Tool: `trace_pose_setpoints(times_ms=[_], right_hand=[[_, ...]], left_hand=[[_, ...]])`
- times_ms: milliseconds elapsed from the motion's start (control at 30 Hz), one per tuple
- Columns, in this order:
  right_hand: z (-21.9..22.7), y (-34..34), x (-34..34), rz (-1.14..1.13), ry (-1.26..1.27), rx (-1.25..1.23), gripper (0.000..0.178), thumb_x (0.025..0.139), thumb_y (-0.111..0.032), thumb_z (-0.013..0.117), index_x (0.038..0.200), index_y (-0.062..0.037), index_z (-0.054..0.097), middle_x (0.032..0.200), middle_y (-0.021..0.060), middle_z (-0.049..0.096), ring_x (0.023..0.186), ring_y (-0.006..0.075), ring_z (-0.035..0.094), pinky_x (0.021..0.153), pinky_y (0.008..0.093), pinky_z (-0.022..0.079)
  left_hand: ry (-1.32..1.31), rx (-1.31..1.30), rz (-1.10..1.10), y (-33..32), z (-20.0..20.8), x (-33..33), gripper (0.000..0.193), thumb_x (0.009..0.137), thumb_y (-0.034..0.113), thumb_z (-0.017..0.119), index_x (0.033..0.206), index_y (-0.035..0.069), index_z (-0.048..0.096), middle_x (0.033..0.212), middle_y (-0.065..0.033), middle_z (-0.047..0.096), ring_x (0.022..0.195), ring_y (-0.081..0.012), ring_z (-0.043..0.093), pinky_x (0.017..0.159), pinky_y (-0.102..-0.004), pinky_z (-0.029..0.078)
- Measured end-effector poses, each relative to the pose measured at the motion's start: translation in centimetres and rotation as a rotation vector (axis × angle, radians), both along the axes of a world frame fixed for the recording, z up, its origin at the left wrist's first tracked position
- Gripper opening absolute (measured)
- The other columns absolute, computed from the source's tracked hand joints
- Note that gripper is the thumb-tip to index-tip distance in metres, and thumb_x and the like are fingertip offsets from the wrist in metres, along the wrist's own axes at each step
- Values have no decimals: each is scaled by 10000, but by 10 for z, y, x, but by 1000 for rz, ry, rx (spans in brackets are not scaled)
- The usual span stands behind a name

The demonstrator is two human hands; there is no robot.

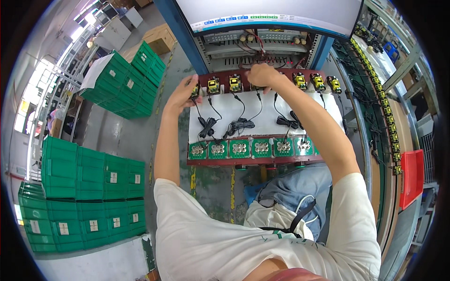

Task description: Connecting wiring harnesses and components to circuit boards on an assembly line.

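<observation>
A row of small circuit boards with yellow transformers, such as this one (235, 83), stands along the dark red back strip of a test fixture (225, 127). At the row's left end my left hand (180, 95) has its fingers and thumb curled round the leftmost circuit board (195, 89). My right hand (263, 76) is closed above another board in the middle of the row, hiding most of that board and whatever its fingertips hold. Black cables (241, 125) run from the boards over the white surface. Green square boards with round metal contacts (239, 148) line the fixture's front.
A monitor (272, 14) hangs above a rack of instruments (229, 48) behind the fixture. Stacked green crates (93, 173) stand to the left. On the right runs a line holding many yellow boards (385, 112), beside a red bin (412, 180).
</observation>
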State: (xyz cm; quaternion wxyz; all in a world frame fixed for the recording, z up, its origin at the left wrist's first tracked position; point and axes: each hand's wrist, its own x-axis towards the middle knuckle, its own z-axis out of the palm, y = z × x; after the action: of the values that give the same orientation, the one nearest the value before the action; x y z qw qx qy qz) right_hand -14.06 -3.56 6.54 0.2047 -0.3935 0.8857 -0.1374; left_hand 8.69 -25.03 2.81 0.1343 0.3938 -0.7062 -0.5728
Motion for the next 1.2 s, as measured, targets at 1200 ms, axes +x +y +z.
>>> trace_pose_setpoints(times_ms=[1200], right_hand=[[111,66,86,-45,-1060,-1447,693,860,-146,975,1386,-11,545,1168,174,713,894,217,770,660,283,658]], left_hand=[[851,25,-348,79,132,70,661,1038,362,821,1560,88,523,1314,-196,661,1078,-277,723,880,-294,641]])
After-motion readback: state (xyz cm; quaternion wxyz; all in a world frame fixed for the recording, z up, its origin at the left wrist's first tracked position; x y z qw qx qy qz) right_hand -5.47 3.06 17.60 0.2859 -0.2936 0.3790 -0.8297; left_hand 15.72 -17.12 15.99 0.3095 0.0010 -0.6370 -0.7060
